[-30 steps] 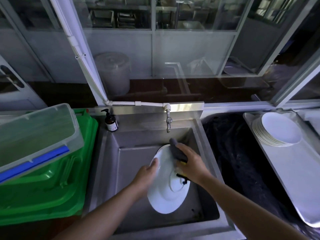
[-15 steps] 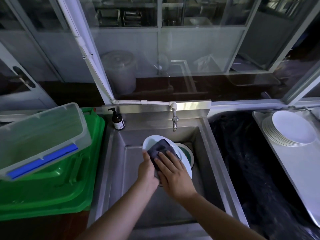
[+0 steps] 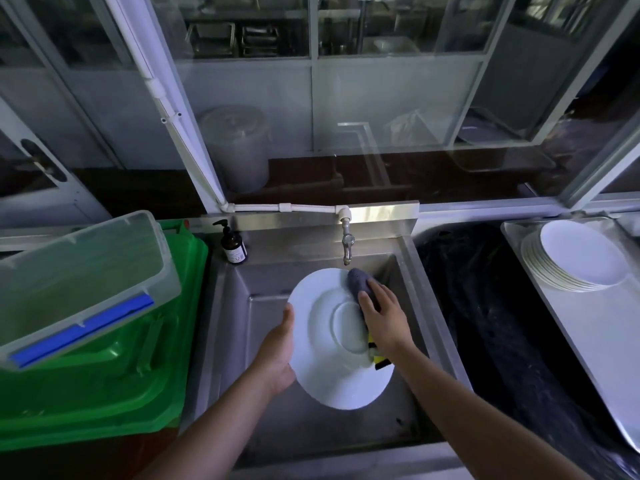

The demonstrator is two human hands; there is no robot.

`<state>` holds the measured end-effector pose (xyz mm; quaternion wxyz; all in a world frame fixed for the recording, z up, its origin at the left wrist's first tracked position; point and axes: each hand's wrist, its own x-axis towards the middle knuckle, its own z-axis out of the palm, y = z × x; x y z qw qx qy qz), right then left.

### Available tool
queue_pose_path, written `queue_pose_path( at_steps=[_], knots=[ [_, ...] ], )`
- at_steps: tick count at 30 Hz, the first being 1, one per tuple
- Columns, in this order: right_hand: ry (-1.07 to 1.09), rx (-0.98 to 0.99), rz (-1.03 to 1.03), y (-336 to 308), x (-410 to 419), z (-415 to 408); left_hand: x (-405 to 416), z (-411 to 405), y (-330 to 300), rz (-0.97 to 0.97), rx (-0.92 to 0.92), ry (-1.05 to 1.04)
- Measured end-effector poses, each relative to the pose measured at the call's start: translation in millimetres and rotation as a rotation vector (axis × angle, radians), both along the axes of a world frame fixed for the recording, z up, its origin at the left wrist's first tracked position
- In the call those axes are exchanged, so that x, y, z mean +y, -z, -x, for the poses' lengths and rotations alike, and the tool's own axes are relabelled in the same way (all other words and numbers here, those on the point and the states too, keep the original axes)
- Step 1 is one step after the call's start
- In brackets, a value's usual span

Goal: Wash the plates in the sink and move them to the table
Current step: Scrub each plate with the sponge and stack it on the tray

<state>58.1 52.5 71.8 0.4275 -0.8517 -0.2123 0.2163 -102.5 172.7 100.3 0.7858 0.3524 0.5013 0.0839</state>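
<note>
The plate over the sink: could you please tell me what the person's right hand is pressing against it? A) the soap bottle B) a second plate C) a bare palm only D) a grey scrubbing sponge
D: the right hand presses a grey sponge onto the plate, which the left hand holds by its rim; the soap bottle stands apart at the sink's back corner.

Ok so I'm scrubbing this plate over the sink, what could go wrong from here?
1. The left hand holds the white plate only by its rim; wet, it might slip into the steel sink and chip.
2. The right hand pressing the sponge could tip the plate.
</note>
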Motion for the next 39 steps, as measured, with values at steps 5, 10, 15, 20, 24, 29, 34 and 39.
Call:
queue_pose_path(
  at_steps=[5,10,15,20,24,29,34,39],
  knots=[
    [-0.1,-0.139,0.048,-20,21,5,-1,-5,-11,-0.194,0.084,0.115],
    [-0.278,-0.429,0.066,-12,30,29,-3,-9,-17,-0.289,0.134,0.117],
    [-0.391,-0.729,-0.012,7,24,58,-11,-22,-19,-0.194,0.133,-0.117],
    [-0.44,-0.858,-0.094,32,-4,74,1,-24,-7,0.069,-0.026,-0.347],
    [-0.398,-0.816,-0.141,40,-25,61,6,-11,-8,0.106,-0.121,-0.319],
    [-0.111,-0.389,-0.095,25,-27,41,7,3,-16,0.051,-0.126,-0.193],
    [-0.003,-0.086,0.024,6,-5,0,7,9,-14,-0.038,-0.004,0.022],
    [-0.202,-0.282,0.176,-20,24,2,-10,3,-13,-0.221,0.122,0.13]
  ],
)
